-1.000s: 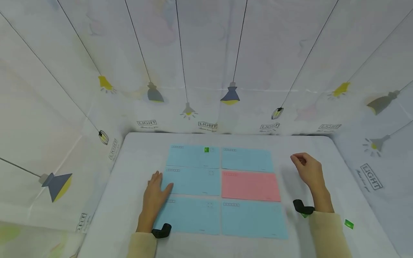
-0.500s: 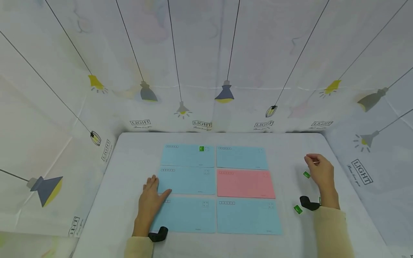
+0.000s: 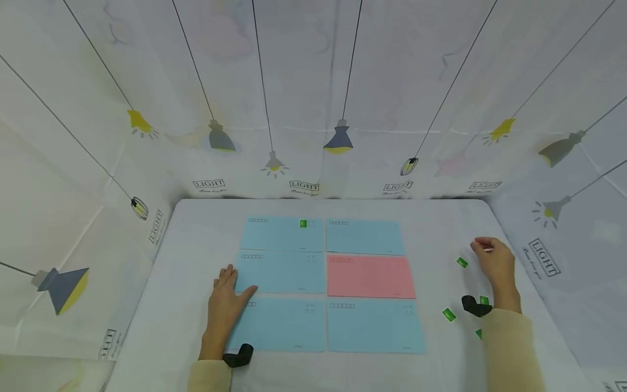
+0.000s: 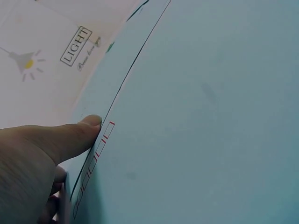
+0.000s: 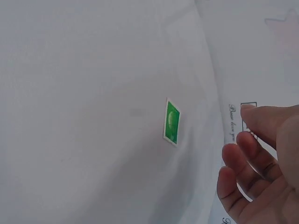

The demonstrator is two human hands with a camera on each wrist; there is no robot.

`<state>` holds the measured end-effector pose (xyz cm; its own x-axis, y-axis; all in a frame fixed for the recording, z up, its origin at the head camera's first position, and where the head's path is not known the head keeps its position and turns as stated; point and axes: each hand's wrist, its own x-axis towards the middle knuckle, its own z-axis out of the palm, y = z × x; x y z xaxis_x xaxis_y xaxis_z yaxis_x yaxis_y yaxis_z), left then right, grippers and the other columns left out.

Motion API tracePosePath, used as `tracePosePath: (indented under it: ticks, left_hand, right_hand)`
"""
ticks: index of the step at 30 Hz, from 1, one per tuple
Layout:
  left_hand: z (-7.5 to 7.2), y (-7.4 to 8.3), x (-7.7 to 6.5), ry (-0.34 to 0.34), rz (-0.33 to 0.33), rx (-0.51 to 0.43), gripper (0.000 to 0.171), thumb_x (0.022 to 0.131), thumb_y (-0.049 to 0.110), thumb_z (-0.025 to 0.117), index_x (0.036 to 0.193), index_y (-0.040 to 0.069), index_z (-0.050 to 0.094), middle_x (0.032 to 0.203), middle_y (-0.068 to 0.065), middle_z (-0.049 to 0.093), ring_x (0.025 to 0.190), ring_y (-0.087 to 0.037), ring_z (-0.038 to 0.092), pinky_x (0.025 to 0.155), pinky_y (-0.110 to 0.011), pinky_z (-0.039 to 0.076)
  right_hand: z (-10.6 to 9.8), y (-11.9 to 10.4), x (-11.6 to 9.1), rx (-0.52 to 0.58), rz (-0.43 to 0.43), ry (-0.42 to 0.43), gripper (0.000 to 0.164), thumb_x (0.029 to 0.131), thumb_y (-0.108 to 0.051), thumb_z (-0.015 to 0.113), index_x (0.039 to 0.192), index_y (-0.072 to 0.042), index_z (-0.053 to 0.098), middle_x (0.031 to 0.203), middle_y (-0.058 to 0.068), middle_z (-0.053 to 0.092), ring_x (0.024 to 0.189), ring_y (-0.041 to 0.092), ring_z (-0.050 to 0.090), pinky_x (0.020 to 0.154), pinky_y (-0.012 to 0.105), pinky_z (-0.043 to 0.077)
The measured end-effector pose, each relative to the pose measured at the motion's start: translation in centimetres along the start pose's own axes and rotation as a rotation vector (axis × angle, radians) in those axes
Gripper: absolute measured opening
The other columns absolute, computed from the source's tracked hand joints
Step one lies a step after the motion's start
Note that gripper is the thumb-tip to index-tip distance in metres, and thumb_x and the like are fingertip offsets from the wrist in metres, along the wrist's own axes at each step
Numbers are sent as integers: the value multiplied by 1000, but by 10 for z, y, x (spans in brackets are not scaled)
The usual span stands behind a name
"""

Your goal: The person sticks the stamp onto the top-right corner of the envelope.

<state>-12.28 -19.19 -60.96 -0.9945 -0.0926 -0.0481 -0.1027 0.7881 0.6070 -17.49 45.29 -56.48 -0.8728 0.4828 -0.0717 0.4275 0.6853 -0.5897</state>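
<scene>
My left hand (image 3: pixel 224 305) lies with fingers spread over the left ends of the middle-left blue envelope (image 3: pixel 281 272) and lower-left blue envelope (image 3: pixel 284 326). In the left wrist view, its thumb touches down beside a row of red postcode boxes (image 4: pixel 97 154). On the right of the table, my right hand (image 3: pixel 497 267) is raised, thumb and forefinger pinching a stamp, of which only a thin white edge (image 5: pixel 251 133) shows. Left of that hand lies a loose green stamp (image 3: pixel 462 262). Another green stamp (image 3: pixel 303 224) is on the top-left blue envelope (image 3: pixel 269 239).
A pink envelope (image 3: pixel 370 276) sits between two blue ones in the right column. More green stamps lie near the right wrist, one (image 3: pixel 448 314) in full view and another (image 3: pixel 479 334) partly under the sleeve. A printed backdrop (image 3: pixel 303 130) stands behind the white table (image 3: pixel 372 373).
My right hand has moved right, away from the envelopes, still pinching the stamp, and more loose stamps now show beside it. The left hand stays on the envelopes; the head view shifted slightly.
</scene>
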Motion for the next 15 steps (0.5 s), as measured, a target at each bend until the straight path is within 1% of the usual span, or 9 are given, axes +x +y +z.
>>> tracePosePath:
  ticks: [3,6,12,15]
  left_hand:
    - [-1,-1,0,9,2,0,84,88,43,76,146,-9,43,161,-21,33,154,-39,20,123,-61,18]
    - [-2,-1,-1,10,6,-14,85,87,44,76,145,-9,44,161,-21,34,154,-39,21,124,-59,17]
    - [0,-1,-1,12,9,-36,85,87,43,76,145,-9,44,161,-21,34,155,-37,20,125,-58,15]
    - [2,-2,-1,11,5,-44,85,87,43,77,146,-9,44,161,-20,34,155,-36,19,125,-59,15]
  right_hand:
    - [4,7,1,-11,17,-25,49,104,-33,49,138,3,53,132,28,54,116,42,54,82,46,48]
    - [7,12,2,-12,34,-38,50,104,-32,49,140,4,51,135,29,52,120,44,52,89,53,48]
    - [4,15,3,-25,28,-32,50,104,-31,50,139,4,51,133,29,53,118,44,53,88,52,49]
    - [5,17,3,-25,23,-60,51,103,-31,51,139,4,51,133,29,53,117,44,54,87,53,49]
